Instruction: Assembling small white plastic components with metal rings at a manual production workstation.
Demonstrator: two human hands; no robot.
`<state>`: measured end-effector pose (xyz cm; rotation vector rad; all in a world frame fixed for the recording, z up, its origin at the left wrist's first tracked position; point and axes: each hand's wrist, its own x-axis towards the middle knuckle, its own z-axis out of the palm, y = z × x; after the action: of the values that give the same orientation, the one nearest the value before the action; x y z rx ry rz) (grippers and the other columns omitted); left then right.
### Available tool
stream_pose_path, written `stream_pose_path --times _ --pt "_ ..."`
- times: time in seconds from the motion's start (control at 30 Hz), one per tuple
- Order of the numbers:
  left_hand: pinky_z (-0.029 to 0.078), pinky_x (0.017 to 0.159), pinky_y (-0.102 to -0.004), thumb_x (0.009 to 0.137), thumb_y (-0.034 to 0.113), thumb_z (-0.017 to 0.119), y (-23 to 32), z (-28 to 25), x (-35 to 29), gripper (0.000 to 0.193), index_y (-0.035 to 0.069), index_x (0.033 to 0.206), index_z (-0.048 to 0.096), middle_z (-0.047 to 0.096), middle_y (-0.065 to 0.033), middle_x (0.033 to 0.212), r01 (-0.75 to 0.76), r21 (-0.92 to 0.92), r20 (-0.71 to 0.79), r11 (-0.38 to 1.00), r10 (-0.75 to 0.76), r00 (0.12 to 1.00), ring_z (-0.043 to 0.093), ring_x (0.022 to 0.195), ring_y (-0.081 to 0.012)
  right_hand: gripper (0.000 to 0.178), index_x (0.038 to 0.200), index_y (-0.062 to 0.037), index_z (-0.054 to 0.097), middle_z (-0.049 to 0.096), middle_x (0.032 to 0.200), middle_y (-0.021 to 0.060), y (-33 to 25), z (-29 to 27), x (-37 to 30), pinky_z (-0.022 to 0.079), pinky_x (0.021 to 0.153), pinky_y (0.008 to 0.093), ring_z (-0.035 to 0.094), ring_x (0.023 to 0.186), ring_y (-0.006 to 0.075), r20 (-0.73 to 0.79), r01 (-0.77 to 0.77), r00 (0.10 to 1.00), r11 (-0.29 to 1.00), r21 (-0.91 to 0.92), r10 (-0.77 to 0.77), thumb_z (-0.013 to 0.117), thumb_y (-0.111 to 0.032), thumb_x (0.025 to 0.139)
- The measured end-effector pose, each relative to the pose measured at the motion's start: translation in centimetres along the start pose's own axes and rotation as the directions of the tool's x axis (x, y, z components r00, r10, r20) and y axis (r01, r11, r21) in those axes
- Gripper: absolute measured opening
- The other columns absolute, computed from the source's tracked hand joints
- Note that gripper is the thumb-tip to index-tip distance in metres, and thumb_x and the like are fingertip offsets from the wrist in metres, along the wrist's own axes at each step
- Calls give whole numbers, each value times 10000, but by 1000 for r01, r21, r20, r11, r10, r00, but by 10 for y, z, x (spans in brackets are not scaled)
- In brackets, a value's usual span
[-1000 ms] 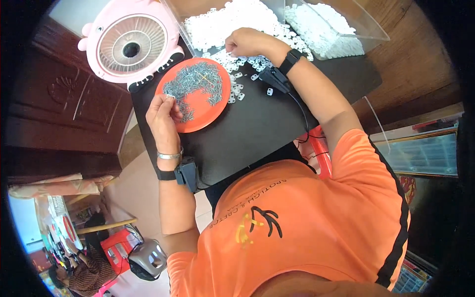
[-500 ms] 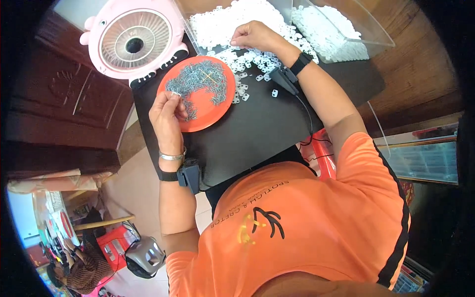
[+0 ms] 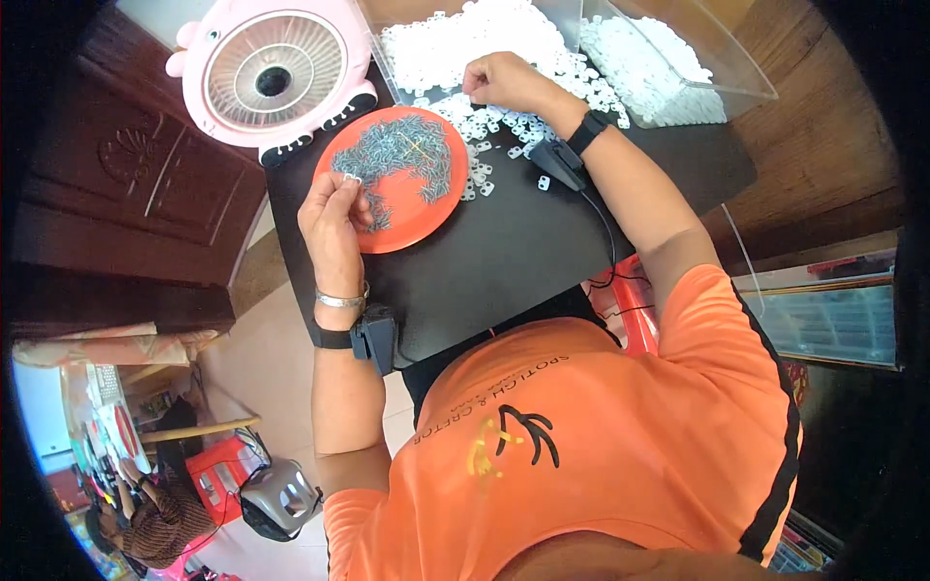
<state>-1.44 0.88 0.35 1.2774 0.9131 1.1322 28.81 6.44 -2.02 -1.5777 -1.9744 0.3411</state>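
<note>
My left hand point(image 3: 332, 208) is closed in a pinch over the near left part of a red plate point(image 3: 407, 228). A small white plastic piece point(image 3: 353, 178) shows at its fingertips. Many short grey metal screws or nails point(image 3: 387, 145) lie heaped on that plate, with a thin yellowish stick point(image 3: 418, 149) among them. At the back of the table, my right hand point(image 3: 506, 81) has its fingers drawn together above a spread of small white plastic pieces point(image 3: 523, 126) with holes. What those fingers hold, if anything, is hidden.
Two clear bins full of white pieces point(image 3: 484, 44) point(image 3: 649, 73) stand at the back of the black table point(image 3: 513, 232). A pink animal-shaped fan point(image 3: 276, 82) stands at the back left. Dark devices with cables are strapped to both wrists. Another person point(image 3: 160, 528) is at the lower left.
The whole view has shifted slightly. My right hand has drawn its fingers in more above the white pieces; my left hand keeps its pinch over the plate.
</note>
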Motion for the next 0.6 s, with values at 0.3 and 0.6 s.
stream_pose_path --times 0.3,0.6 --pt "366 495 -204 840 94 508 -1 0 1 109 51 743 530 498 -2 616 12 13 -2 1000 -12 1000 446 517 -80 166 821 -87 662 648 745 99 -7 7 0 481 640 346 624 705 250 -102 29 994 998 -58 -35 561 -60 692" --pt "369 501 -204 841 86 504 -1 2 1 106 50 745 533 496 -1 613 18 9 10 1000 -18 1000 448 520 -79 193 911 -43 635 631 836 111 -14 9 -1 477 656 331 607 706 227 19 116 993 955 -274 -115 641 -137 743"
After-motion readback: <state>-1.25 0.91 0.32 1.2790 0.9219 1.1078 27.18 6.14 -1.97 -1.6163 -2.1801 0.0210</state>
